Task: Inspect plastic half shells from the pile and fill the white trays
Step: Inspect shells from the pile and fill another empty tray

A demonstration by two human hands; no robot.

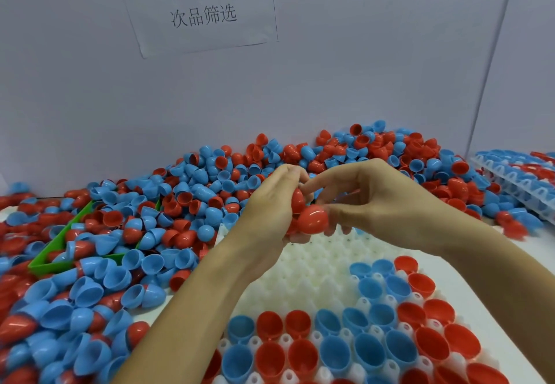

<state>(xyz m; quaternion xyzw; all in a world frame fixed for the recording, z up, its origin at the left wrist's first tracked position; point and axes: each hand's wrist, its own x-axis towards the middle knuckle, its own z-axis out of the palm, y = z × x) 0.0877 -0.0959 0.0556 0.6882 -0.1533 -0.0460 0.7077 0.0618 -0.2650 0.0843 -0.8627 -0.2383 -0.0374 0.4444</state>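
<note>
Tray [303, 275] middle pockets open; shell pile [186, 191] crowds left, rear.

Two hands [270, 203], two trays [300, 278]

Pile [186, 203] lies left and behind — tray [303, 278] in front, holding shells [372, 350].

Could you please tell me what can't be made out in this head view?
- Red shells in both hands: their number and rims, hidden by the left hand and right hand.
- Green bin: its contents, buried by the pile.
- Front tray: near rows, cut off by the bottom edge.
- Far tray: blurred, cut off at right.
</note>
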